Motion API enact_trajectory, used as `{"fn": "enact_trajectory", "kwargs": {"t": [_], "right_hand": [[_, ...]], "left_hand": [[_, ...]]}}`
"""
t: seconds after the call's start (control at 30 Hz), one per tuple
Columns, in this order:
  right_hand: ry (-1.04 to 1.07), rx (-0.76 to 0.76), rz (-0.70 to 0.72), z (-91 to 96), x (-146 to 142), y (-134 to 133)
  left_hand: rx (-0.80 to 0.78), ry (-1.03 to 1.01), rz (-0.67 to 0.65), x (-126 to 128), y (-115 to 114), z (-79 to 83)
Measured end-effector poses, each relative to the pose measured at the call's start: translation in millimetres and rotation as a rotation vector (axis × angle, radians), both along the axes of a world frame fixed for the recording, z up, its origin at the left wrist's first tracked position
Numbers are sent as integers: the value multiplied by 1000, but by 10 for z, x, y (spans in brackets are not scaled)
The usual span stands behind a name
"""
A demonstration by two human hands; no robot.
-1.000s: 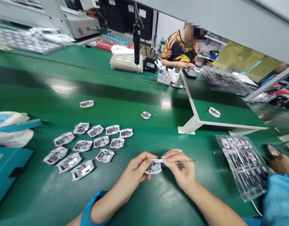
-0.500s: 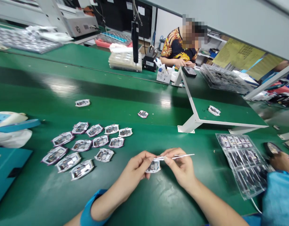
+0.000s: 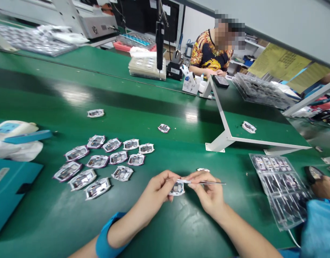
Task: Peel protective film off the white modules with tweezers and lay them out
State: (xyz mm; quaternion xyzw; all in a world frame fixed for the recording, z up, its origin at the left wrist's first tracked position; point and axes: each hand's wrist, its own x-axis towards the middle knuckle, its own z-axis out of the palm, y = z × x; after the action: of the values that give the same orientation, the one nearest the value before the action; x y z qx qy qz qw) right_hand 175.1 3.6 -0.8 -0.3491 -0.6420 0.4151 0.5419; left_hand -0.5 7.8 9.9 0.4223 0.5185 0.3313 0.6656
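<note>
My left hand (image 3: 161, 186) is closed around the edge of a small white-framed watch housing (image 3: 177, 187) with a circuit board inside, face up. My right hand (image 3: 207, 186) pinches a pair of thin metal tweezers (image 3: 217, 183), whose joined end sticks out to the right. Both hands meet at the housing's upper edge, where a white strip (image 3: 185, 181) shows between the fingers. What the tweezer tips touch is hidden. Just behind my right hand, part of another white piece (image 3: 202, 170) shows on the green table.
Several similar housings (image 3: 97, 161) lie in a group to the left. A white-legged raised shelf (image 3: 224, 141) stands ahead right, near a clear plastic tray (image 3: 280, 186). A teal box (image 3: 9, 197) sits far left. A co-worker's hand (image 3: 324, 188) is at right; another person (image 3: 210, 53) sits opposite.
The view has shifted slightly. My right hand has turned the tweezers a little, so their legs now look like one line. The left hand keeps hold of the housing.
</note>
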Motion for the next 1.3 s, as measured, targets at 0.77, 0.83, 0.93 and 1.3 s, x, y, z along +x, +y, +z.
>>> {"fn": "enact_trajectory", "kwargs": {"t": [0.77,0.83,0.93,1.3], "right_hand": [[-48,139,-80,-47,-42,9],[-9,88,-85,-57,-48,4],[4,69,-86,-52,-48,7],[-40,121,-200,-42,-45,48]], "left_hand": [[-23,-119,7,-14,23,30],[-13,-120,-2,-19,27,47],[33,-114,-46,-40,28,78],[239,-15,-158,-74,114,-181]]}}
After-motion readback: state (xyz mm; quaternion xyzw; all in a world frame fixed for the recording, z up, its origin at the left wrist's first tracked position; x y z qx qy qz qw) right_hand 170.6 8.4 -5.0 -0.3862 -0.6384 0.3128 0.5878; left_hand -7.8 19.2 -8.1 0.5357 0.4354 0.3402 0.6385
